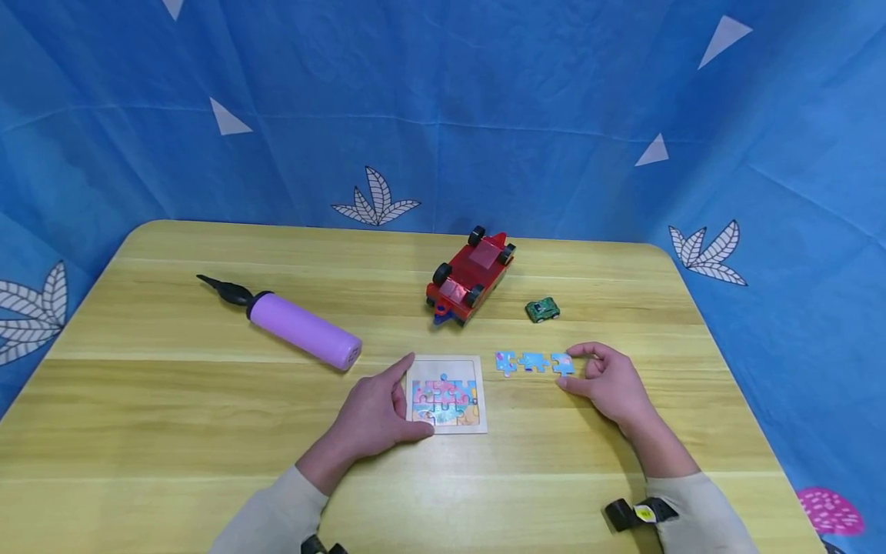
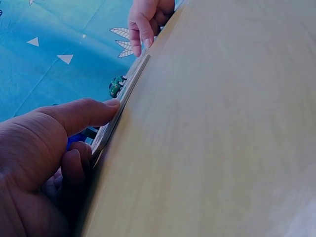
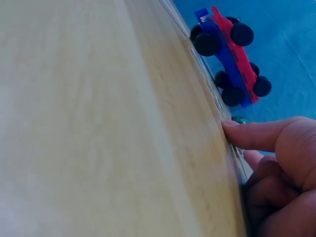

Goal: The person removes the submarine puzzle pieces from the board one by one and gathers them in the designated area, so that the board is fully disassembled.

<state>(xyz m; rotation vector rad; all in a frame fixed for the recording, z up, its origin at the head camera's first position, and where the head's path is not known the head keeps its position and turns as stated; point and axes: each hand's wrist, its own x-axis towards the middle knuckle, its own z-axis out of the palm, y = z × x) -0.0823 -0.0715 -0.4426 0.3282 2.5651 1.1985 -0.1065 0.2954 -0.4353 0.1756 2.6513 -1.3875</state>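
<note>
A square jigsaw puzzle board [image 1: 482,400] lies flat on the table, its lower rows filled with pink, blue and tan pieces. My left hand [image 1: 377,408] holds the board by its left side, index finger at the top corner and thumb at the bottom edge. To the right of the board, three blue puzzle pieces lie in a row: a left piece [image 1: 505,362], a middle piece [image 1: 534,362] and a right piece [image 1: 562,363]. Between thumb and index finger, my right hand [image 1: 609,385] pinches the right piece by its upper and lower edges. Its other fingers are curled in.
Behind the board, a red and blue toy truck [image 1: 474,269] shows its underside and wheels. A small green toy car [image 1: 543,309] is above the loose pieces. At left lies a purple hand pump [image 1: 304,329] with a black nozzle. A blue curtain [image 1: 443,115] hangs beyond the table.
</note>
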